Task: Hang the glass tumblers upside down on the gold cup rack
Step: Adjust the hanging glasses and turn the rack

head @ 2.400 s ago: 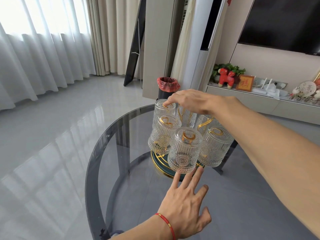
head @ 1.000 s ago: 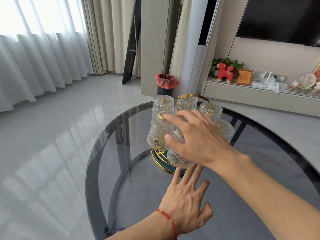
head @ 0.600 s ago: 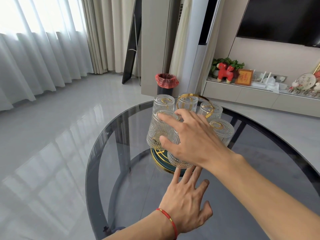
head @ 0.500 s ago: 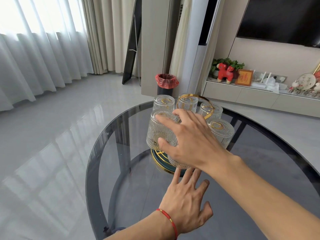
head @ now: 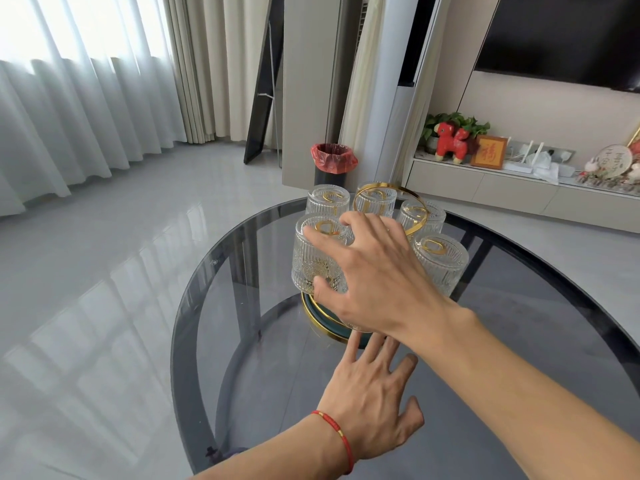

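Right hand (head: 372, 275) reaches in from lower right, fingers spread and curled; left hand (head: 372, 400) lies flat, fingers splayed, at bottom centre.

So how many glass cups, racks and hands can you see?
Glass tumblers: 6, one mostly hidden under the right hand
Gold cup rack: 1
Hands: 2, counting the left hand
Total: 9

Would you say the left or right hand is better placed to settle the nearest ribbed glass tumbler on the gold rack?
Right. The right hand already spreads over that nearest ribbed glass tumbler, while the left hand lies flat on the round smoked-glass table.
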`<move>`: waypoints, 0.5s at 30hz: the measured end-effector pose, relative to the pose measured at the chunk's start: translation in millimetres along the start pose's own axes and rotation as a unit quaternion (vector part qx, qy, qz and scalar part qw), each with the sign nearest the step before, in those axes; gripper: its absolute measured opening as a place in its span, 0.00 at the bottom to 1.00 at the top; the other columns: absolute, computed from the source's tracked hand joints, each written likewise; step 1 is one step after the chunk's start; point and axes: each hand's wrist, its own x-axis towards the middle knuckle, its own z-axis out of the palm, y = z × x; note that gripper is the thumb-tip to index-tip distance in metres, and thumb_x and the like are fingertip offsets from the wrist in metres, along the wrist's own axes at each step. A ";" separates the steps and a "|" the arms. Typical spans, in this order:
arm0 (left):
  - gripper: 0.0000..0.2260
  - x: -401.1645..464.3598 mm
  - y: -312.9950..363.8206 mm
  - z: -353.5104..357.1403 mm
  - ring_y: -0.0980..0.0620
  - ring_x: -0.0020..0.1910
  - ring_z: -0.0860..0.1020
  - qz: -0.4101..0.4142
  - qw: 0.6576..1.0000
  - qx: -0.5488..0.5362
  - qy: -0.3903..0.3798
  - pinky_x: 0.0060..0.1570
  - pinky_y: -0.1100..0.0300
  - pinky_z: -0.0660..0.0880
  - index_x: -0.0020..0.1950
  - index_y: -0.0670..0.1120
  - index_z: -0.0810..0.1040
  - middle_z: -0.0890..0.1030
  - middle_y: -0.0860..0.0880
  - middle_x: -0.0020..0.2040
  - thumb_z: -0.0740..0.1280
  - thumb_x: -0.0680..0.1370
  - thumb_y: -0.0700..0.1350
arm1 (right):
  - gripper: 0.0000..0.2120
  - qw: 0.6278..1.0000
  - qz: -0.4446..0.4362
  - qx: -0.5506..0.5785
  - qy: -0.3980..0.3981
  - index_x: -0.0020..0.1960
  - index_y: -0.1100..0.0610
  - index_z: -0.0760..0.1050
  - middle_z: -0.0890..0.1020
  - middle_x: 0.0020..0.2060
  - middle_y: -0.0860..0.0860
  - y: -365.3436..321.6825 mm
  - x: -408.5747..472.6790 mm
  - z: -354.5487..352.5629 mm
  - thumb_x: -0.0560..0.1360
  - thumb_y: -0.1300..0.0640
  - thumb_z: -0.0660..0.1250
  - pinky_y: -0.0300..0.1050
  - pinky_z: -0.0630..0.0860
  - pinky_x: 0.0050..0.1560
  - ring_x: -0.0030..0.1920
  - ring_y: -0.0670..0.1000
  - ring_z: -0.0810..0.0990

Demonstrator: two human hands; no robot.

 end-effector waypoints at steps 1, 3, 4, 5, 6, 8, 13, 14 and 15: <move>0.23 0.2 0.1 -0.3 0.39 0.75 0.63 -0.001 1.000 0.000 -0.001 0.77 0.36 0.53 0.68 0.45 0.74 0.71 0.41 0.71 0.58 0.79 0.57 | 0.33 1.000 -0.002 -0.006 0.000 0.79 0.45 0.66 0.74 0.65 0.59 -0.1 0.4 -0.3 0.76 0.38 0.58 0.58 0.62 0.71 0.68 0.60 0.72; 0.23 0.3 0.1 -0.6 0.40 0.75 0.63 -0.001 1.000 -0.001 -0.002 0.77 0.36 0.53 0.68 0.45 0.73 0.71 0.41 0.71 0.58 0.79 0.57 | 0.33 1.000 -0.002 -0.009 0.001 0.80 0.45 0.66 0.74 0.65 0.59 -0.6 0.3 -0.5 0.76 0.39 0.57 0.58 0.63 0.71 0.68 0.60 0.72; 0.23 0.2 0.1 -0.5 0.40 0.75 0.63 -0.001 1.000 -0.001 -0.002 0.77 0.36 0.53 0.68 0.45 0.74 0.71 0.42 0.71 0.58 0.79 0.57 | 0.33 1.000 -0.002 -0.010 0.002 0.80 0.45 0.66 0.74 0.66 0.59 -0.7 0.0 -0.4 0.76 0.39 0.57 0.58 0.63 0.71 0.68 0.60 0.72; 0.23 0.0 0.2 -0.4 0.40 0.74 0.64 -0.001 1.000 -0.001 -0.002 0.77 0.36 0.53 0.68 0.45 0.74 0.72 0.42 0.71 0.58 0.79 0.57 | 0.33 1.000 -0.003 -0.013 0.003 0.80 0.45 0.65 0.74 0.66 0.59 -0.7 -0.3 -0.1 0.76 0.39 0.57 0.59 0.63 0.71 0.68 0.60 0.72; 0.23 -0.3 0.1 -0.3 0.40 0.74 0.64 -0.001 1.000 -0.001 -0.003 0.77 0.36 0.53 0.68 0.45 0.74 0.72 0.42 0.71 0.58 0.79 0.57 | 0.33 1.000 -0.005 -0.015 0.003 0.80 0.45 0.65 0.74 0.66 0.59 -0.7 -0.6 0.2 0.76 0.39 0.58 0.59 0.63 0.71 0.69 0.60 0.72; 0.23 -0.1 0.5 -0.2 0.40 0.75 0.64 -0.001 1.000 -0.002 -0.004 0.77 0.36 0.52 0.69 0.45 0.73 0.72 0.42 0.71 0.58 0.79 0.57 | 0.33 1.000 -0.008 -0.021 0.004 0.81 0.44 0.64 0.74 0.67 0.59 0.4 -0.6 1.1 0.76 0.39 0.57 0.59 0.63 0.71 0.69 0.60 0.72; 0.24 1.2 0.1 -0.4 0.40 0.77 0.62 -0.001 1.000 0.001 -0.010 0.77 0.36 0.50 0.71 0.46 0.72 0.69 0.41 0.74 0.57 0.79 0.57 | 0.32 1.000 -0.010 -0.015 0.013 0.80 0.43 0.64 0.75 0.67 0.58 4.7 -0.3 1.1 0.77 0.39 0.58 0.58 0.65 0.70 0.68 0.58 0.73; 0.24 1.2 0.0 -0.4 0.40 0.77 0.62 -0.001 1.000 0.001 -0.012 0.77 0.36 0.51 0.71 0.46 0.72 0.69 0.41 0.74 0.57 0.79 0.57 | 0.32 1.000 -0.010 -0.012 0.015 0.80 0.43 0.64 0.75 0.67 0.57 4.9 -1.0 1.3 0.77 0.39 0.58 0.57 0.65 0.70 0.68 0.58 0.73; 0.24 1.2 -0.3 -0.2 0.40 0.76 0.62 0.000 1.000 0.002 -0.013 0.77 0.36 0.51 0.71 0.46 0.72 0.69 0.42 0.73 0.57 0.79 0.57 | 0.32 1.000 -0.010 -0.010 0.015 0.80 0.43 0.64 0.75 0.68 0.57 5.1 -1.9 1.7 0.77 0.39 0.58 0.57 0.65 0.70 0.68 0.58 0.73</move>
